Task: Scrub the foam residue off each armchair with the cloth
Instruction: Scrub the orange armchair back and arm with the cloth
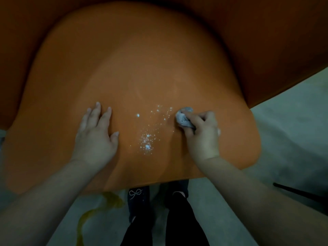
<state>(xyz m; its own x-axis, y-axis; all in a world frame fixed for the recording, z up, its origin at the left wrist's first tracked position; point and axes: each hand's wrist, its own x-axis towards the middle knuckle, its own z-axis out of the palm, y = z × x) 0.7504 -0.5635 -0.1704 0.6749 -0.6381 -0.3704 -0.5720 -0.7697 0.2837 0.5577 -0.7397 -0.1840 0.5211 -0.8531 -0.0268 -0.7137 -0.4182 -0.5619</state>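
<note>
Our right hand [202, 134] grips the cloth [184, 118] on the armchair [159, 59], foam [148, 139] just left of it; our left hand [96, 135] rests flat beyond.

Left hand [96, 134] flat, fingers straight and spread; right hand [201, 133] curled tight (knuckles up), both forearms extended forward.

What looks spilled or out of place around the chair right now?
White foam specks dot the orange seat between the hands. On the floor below the seat's front edge, a yellowish streak looks like a spill or stain.
</note>
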